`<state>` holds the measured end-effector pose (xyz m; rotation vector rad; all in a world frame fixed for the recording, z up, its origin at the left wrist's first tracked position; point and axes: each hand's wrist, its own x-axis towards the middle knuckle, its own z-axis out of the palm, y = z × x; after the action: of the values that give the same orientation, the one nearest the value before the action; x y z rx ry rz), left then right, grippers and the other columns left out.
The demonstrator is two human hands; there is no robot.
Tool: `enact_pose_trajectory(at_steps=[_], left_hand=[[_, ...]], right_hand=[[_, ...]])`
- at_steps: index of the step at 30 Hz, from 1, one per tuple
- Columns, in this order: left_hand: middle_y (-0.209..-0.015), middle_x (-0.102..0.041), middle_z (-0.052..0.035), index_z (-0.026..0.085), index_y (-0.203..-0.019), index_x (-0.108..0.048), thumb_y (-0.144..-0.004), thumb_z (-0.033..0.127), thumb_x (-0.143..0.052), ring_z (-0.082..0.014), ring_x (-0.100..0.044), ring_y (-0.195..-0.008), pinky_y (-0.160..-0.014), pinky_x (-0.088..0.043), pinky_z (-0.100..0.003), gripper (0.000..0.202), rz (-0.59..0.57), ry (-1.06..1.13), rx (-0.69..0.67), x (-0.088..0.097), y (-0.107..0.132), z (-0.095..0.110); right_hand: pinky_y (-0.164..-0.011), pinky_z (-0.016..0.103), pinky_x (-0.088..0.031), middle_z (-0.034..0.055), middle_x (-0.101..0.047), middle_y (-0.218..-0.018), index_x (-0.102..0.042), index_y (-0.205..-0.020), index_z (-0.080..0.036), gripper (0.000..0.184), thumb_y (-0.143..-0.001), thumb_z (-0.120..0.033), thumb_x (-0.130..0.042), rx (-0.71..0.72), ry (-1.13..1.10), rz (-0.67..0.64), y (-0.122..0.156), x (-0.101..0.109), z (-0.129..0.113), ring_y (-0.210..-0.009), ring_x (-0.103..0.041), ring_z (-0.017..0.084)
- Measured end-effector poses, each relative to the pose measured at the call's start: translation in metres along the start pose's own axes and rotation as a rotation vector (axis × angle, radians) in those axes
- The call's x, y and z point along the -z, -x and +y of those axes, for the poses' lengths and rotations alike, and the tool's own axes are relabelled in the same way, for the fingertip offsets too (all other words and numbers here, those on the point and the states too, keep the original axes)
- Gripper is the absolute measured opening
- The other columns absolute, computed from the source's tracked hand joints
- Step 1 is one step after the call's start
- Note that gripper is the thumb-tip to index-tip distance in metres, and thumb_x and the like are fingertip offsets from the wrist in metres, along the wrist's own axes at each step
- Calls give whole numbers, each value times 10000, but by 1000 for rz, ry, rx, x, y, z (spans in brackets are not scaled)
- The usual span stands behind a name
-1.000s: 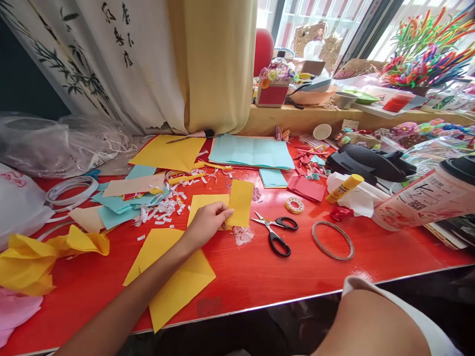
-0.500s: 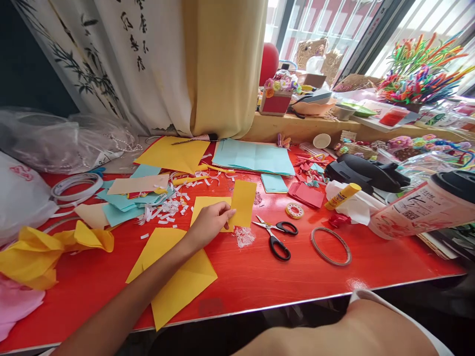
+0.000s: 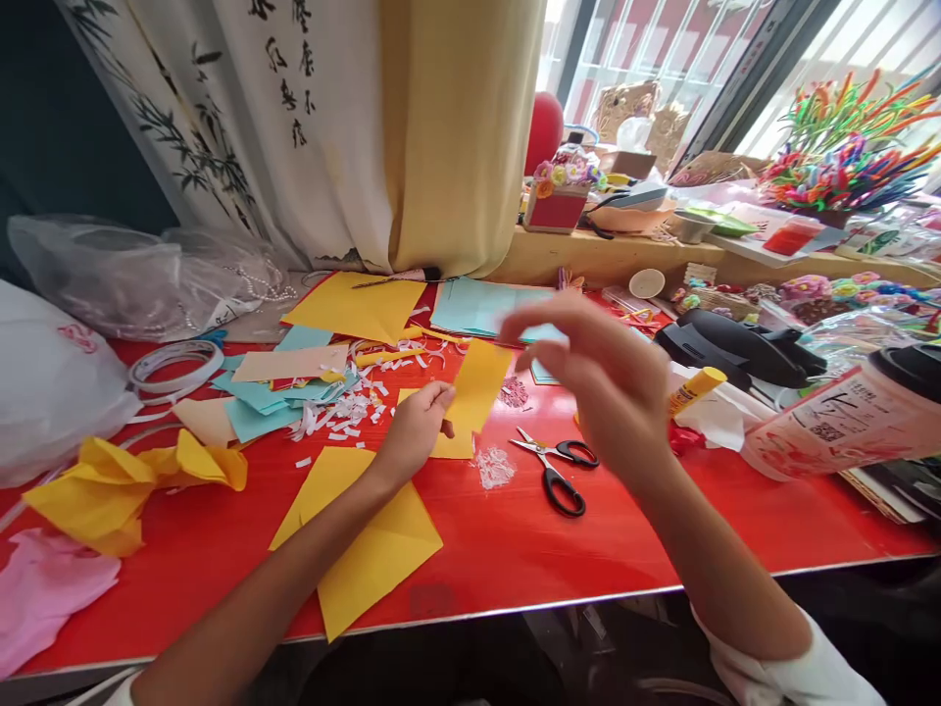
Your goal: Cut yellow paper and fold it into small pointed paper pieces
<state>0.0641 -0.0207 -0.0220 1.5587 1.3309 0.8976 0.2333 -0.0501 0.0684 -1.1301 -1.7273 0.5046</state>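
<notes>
My left hand (image 3: pixel 418 431) pinches yellow paper strip (image 3: pixel 480 387) between thumb and fingers, above middle of red table (image 3: pixel 515 559). My right hand (image 3: pixel 614 368) raised just right of strip, blurred, fingers loosely bent and parted, nothing seen in grasp; cannot tell if fingertips touch strip. Smaller yellow piece (image 3: pixel 454 448) flat under left hand. Scissors (image 3: pixel 545 454) toward front edge, blades slightly apart. Larger yellow sheets (image 3: pixel 393 559) reach front edge, blue sheets (image 3: pixel 470 306) near back edge.

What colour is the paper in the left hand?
Yellow: the paper in the left hand shows best in the head view.
</notes>
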Motion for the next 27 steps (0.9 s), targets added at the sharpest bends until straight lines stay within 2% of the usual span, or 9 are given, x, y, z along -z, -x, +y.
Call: enact_pose_trajectory(at_steps=[3,5,7,9,12,14,17,22,27], left_hand=[[-716,-549,24,213,-944,-515,-880,448,-374,-129,-562,-596,-599,-379,-253,281,64,33,-4,3,-2,0],[-788,-561,15,212,-1043,-473,-887,416,-377,-126,-568,-585,-647,-411,-270,274,45,26,-2,3,-3,-1],[-828,-580,-13,200,-1102,-452,-886,371,-393,-166,-604,-692,-704,-433,-297,282,22,-69,-34,1,-4,-2],[-980,-589,-76,181,-1115,-486,-891,354,-396,-219,-587,-945,-832,-422,-330,297,55,-215,-147,-2,-3,-3],[-1248,-490,-120,167,-1154,-520,-908,394,-373,-241,-462,-1183,-972,-355,-343,366,90,-304,-312,-6,0,-2],[-1230,-527,-109,175,-1184,-510,-899,428,-390,-231,-509,-1127,-912,-403,-322,400,54,-255,-294,-8,2,0],[-1002,-647,-67,188,-1074,-571,-858,455,-456,-209,-607,-892,-734,-458,-282,363,0,-152,-191,-6,3,1],[-771,-652,-37,162,-858,-624,-829,372,-477,-186,-595,-701,-585,-435,-256,259,95,-28,-54,-1,-3,-2],[-951,-693,-39,197,-1091,-613,-807,372,-541,-190,-641,-746,-606,-492,-263,342,-8,313,-56,2,-3,0]], right_hand=[[-781,308,-532,89,-609,-1123,-612,-1098,-222,358,-810,-431,-572,-247,-200,-92,-16,-8,45,-1030,-587,206],[-782,318,-541,101,-639,-1062,-630,-1051,-190,391,-767,-459,-625,-439,-370,-345,-17,-17,72,-919,-629,185],[-774,320,-540,85,-666,-911,-658,-924,-157,363,-761,-479,-621,-478,-494,-493,-12,-29,88,-781,-642,153],[-692,297,-537,57,-649,-774,-647,-819,-141,363,-755,-497,-611,-460,-492,-430,-4,-40,93,-672,-622,137],[-513,237,-443,22,-575,-641,-597,-708,-143,366,-776,-502,-568,-346,-224,-261,7,-52,90,-558,-529,117],[-469,222,-345,10,-528,-587,-564,-651,-150,363,-800,-480,-539,-242,5,-244,12,-56,87,-518,-454,104],[-483,232,-273,5,-496,-539,-536,-591,-153,395,-797,-490,-541,-148,219,-328,14,-57,86,-510,-409,100],[-507,232,-326,30,-591,-651,-593,-694,-145,414,-800,-539,-523,-188,49,-461,10,-44,86,-583,-491,127],[-653,269,-451,91,-664,-970,-633,-944,-146,336,-801,-443,-568,-361,-248,-331,5,-29,80,-827,-605,191]])
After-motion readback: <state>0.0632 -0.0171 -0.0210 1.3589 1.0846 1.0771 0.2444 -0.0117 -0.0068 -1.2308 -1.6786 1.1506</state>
